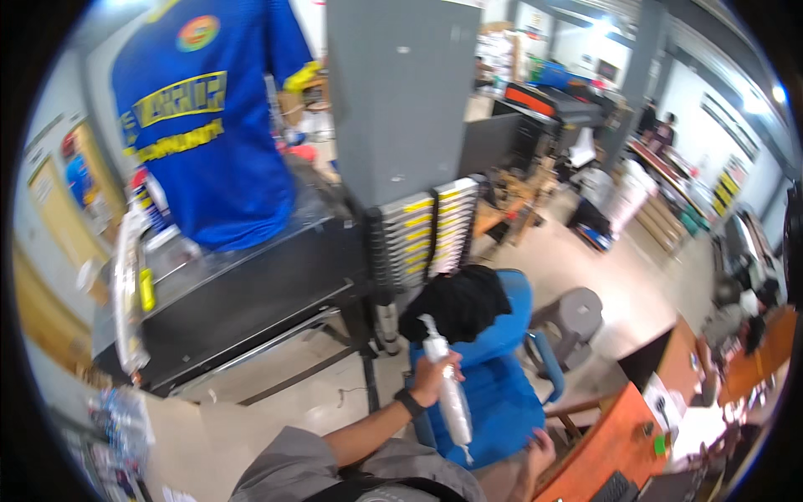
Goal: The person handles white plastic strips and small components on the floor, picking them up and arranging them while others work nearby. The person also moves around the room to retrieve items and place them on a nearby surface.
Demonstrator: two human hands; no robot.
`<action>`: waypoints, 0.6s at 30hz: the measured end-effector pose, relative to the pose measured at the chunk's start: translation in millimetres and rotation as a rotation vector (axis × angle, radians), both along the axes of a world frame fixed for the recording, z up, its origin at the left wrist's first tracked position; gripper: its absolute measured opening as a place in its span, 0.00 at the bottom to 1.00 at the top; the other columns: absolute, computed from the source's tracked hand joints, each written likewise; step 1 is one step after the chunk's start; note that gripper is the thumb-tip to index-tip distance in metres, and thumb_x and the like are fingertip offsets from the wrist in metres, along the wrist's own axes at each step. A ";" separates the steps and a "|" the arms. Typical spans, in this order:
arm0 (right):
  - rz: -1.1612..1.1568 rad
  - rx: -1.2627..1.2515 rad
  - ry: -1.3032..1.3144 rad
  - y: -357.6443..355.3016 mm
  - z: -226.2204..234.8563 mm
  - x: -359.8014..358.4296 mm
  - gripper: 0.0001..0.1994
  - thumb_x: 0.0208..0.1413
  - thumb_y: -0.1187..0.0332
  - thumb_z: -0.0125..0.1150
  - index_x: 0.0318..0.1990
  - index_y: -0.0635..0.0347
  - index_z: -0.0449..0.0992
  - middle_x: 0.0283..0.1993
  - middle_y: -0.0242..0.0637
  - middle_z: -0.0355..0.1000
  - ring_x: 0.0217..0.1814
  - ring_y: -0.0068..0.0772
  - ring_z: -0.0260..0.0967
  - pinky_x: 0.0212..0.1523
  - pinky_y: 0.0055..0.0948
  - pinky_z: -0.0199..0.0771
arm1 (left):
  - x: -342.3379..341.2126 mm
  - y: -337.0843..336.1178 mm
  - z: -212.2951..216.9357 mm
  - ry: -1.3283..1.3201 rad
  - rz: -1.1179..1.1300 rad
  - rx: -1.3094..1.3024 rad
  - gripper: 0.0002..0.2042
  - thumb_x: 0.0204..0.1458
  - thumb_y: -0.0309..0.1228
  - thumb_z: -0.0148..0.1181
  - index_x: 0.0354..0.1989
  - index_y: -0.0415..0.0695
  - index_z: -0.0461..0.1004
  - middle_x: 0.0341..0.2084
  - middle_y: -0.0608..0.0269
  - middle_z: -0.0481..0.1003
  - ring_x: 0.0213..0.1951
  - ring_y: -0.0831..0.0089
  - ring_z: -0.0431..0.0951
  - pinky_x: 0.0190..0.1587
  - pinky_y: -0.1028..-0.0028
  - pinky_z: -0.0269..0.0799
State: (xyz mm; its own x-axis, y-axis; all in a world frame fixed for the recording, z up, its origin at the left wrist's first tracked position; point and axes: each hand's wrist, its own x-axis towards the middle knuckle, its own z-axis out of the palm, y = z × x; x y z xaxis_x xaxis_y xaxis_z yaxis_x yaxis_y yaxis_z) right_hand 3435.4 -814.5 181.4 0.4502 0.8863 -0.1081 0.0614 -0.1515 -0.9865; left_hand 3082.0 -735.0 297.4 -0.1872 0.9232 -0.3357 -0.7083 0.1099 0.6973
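Left hand (431,376) is clamped around the top of a long clear-wrapped white roll (447,389), held upright over the blue chair (493,393), right hand (539,448) resting loose and empty at the seat edge—mid-carry, I'd say, needing a steady set-down.

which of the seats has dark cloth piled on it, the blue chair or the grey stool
The blue chair, just beyond the left hand gripping a plastic-wrapped roll; the grey stool beside it is bare.

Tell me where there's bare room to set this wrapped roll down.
The dark table is bare between the blue shirt and the drawer rack. The blue chair seat is free below the black cloth. The orange desk is crowded.
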 end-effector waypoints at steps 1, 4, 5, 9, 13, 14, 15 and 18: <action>0.232 0.004 0.036 5.9 37.3 -36.5 0.15 0.58 0.77 0.56 0.53 0.66 0.75 0.49 0.43 0.77 0.41 0.36 0.79 0.39 0.31 0.80 | -4.6 3.3 11.0 -0.014 -0.008 0.024 0.10 0.52 0.30 0.67 0.36 0.41 0.73 0.23 0.61 0.74 0.23 0.70 0.78 0.30 0.66 0.79; 0.635 -0.234 0.453 10.4 116.5 -115.6 0.18 0.65 0.65 0.58 0.58 0.66 0.72 0.53 0.44 0.76 0.41 0.35 0.78 0.40 0.31 0.80 | -8.3 16.3 14.4 -0.055 -0.027 0.023 0.08 0.53 0.28 0.66 0.36 0.43 0.71 0.23 0.62 0.73 0.23 0.69 0.77 0.33 0.63 0.80; 0.743 -0.213 0.249 16.1 106.4 -125.6 0.22 0.67 0.61 0.57 0.60 0.68 0.70 0.49 0.44 0.77 0.36 0.31 0.78 0.37 0.27 0.80 | -8.0 29.1 17.7 -0.071 -0.049 0.047 0.08 0.53 0.28 0.66 0.36 0.44 0.71 0.23 0.63 0.73 0.23 0.68 0.77 0.34 0.62 0.80; 0.809 -0.334 -0.201 6.4 130.7 -172.5 0.17 0.65 0.64 0.59 0.53 0.69 0.76 0.37 0.41 0.79 0.31 0.28 0.77 0.33 0.26 0.78 | -19.3 40.6 16.4 -0.152 0.008 -0.048 0.10 0.58 0.34 0.65 0.41 0.44 0.71 0.30 0.60 0.76 0.29 0.66 0.79 0.37 0.60 0.80; 0.512 -0.173 0.023 -7.9 117.5 -188.1 0.16 0.56 0.66 0.67 0.50 0.66 0.80 0.32 0.38 0.79 0.31 0.24 0.75 0.33 0.27 0.75 | -55.8 66.8 -8.2 -0.161 -0.031 0.053 0.14 0.63 0.42 0.59 0.45 0.44 0.71 0.37 0.57 0.78 0.36 0.65 0.80 0.42 0.61 0.78; 0.435 -0.133 0.048 -13.5 101.8 -178.4 0.16 0.57 0.69 0.66 0.51 0.66 0.80 0.32 0.35 0.78 0.31 0.22 0.73 0.33 0.25 0.75 | -51.5 72.1 -3.5 -0.168 -0.071 0.047 0.14 0.64 0.42 0.57 0.45 0.42 0.74 0.38 0.58 0.78 0.39 0.66 0.79 0.45 0.63 0.76; 0.361 -0.092 0.072 -14.4 92.3 -169.4 0.16 0.58 0.71 0.66 0.53 0.66 0.79 0.31 0.31 0.76 0.31 0.20 0.72 0.34 0.23 0.74 | -50.6 80.5 -4.1 -0.127 -0.120 0.083 0.14 0.64 0.41 0.57 0.45 0.42 0.75 0.38 0.58 0.78 0.40 0.67 0.79 0.45 0.64 0.76; 0.020 0.078 0.110 -20.8 120.5 -151.2 0.17 0.58 0.73 0.66 0.55 0.68 0.78 0.31 0.33 0.78 0.30 0.22 0.73 0.35 0.25 0.75 | -34.9 107.3 -7.2 0.031 -0.307 0.180 0.14 0.64 0.36 0.55 0.47 0.38 0.80 0.41 0.57 0.79 0.46 0.70 0.78 0.51 0.69 0.75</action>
State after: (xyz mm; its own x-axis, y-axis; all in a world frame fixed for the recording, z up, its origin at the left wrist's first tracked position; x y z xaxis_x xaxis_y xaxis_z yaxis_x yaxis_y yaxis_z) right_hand 3284.1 -835.2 301.9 0.4219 0.9026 -0.0859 -0.0457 -0.0734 -0.9963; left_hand 3047.1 -627.7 290.2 0.1001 0.9819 -0.1608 -0.6393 0.1873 0.7458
